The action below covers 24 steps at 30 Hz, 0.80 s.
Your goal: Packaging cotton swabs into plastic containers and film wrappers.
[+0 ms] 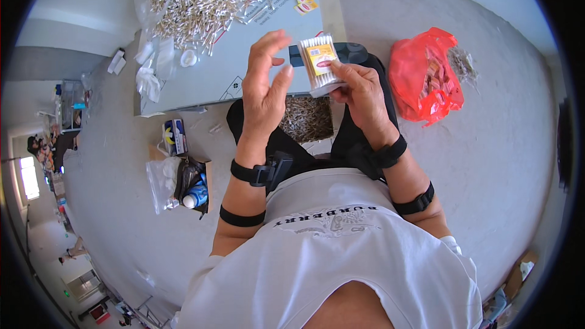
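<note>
My right hand (pixel 364 88) pinches a flat clear packet of cotton swabs (pixel 318 61) by its lower right side. White swab tips line the packet's top, and a yellow card shows through its front. Just left of the packet, my left hand (pixel 265 79) is raised with thumb and fingers apart, holding nothing. Beyond both hands a large heap of loose cotton swabs (pixel 195 0) lies on plastic on the board-topped table (pixel 234 64). Several small yellow cards (pixel 306 3) rest on the board to the heap's right.
Between my knees stands a box full of swabs (pixel 306 119). A red plastic bag (pixel 420 76) sits on the floor at right. Left on the floor is an open carton (pixel 198 189) with a blue bottle, beside a small box (pixel 175 137). White gloves (pixel 148 82) lie at the table's left edge.
</note>
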Motion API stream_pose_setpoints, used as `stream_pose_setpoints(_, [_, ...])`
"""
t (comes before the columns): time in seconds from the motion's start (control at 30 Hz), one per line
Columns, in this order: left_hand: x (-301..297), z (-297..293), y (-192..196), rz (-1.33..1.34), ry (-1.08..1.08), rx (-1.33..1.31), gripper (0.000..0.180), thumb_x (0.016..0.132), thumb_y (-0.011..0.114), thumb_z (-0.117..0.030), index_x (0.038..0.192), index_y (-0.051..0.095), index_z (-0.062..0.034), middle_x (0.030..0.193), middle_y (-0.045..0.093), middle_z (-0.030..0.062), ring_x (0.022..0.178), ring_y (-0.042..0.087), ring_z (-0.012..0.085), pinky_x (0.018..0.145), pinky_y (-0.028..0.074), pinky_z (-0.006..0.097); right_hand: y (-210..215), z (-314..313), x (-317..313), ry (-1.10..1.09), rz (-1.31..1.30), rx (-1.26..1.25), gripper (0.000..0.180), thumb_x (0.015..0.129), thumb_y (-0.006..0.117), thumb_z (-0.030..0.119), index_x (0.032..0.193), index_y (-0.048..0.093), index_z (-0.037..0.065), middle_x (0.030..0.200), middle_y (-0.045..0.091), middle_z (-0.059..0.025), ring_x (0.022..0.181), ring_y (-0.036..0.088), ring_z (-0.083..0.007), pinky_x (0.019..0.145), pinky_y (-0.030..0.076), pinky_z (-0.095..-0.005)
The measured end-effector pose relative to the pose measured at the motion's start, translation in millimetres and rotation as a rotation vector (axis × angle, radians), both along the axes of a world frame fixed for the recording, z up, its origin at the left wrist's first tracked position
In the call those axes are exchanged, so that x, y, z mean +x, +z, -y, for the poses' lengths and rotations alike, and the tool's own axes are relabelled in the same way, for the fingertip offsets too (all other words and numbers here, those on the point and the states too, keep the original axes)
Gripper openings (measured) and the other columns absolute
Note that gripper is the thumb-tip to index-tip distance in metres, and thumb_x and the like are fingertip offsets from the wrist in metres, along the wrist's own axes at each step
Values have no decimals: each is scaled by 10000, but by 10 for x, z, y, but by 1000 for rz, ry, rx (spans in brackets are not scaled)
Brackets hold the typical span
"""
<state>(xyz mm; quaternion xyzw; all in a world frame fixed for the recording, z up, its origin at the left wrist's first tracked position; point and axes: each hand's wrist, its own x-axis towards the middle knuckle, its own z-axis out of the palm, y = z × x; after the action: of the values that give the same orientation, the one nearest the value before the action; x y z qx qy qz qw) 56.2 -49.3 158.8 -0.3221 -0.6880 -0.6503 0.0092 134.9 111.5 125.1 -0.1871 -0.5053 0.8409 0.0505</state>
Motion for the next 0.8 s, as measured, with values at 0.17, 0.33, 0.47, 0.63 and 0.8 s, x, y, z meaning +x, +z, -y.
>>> stream_pose_setpoints(0.17, [83,-52,42,-517,-158,-439,471,652,708,9,1109,645,-84,1252,578,77,1192,504,291,995,414,402,-39,-52,3,65,81,-202,312,910,620,299,781,671,19,615,564,-20,488,466,-56,431,291,-190])
stream_pose_setpoints(0.33, [132,-103,-189,-278,-41,-186,332,732,749,15,1050,674,-42,1036,673,96,931,645,202,775,539,287,19,-98,34,153,83,-67,311,930,587,301,833,660,14,636,555,-13,529,479,-58,473,337,-190])
stream_pose_setpoints(0.47, [204,-123,-183,253,-39,-20,286,771,742,1,1046,673,-31,1022,654,67,836,631,114,635,540,223,18,-85,92,-15,-222,83,237,899,623,136,1083,631,-14,815,597,-1,691,529,-56,612,417,-188])
stream_pose_setpoints(0.63, [218,-131,-107,290,-40,0,257,764,755,-7,1003,662,-20,927,609,30,794,595,88,646,516,211,10,-51,91,66,-381,247,357,803,670,-47,1152,607,1,928,607,6,765,530,-56,687,445,-203])
stream_pose_setpoints(0.8, [125,-44,7,57,-91,-167,281,703,790,-26,955,664,-28,920,618,39,804,594,127,631,497,253,70,-54,111,39,-402,594,258,755,688,-76,1000,664,-2,943,619,-30,750,546,-77,662,448,-208])
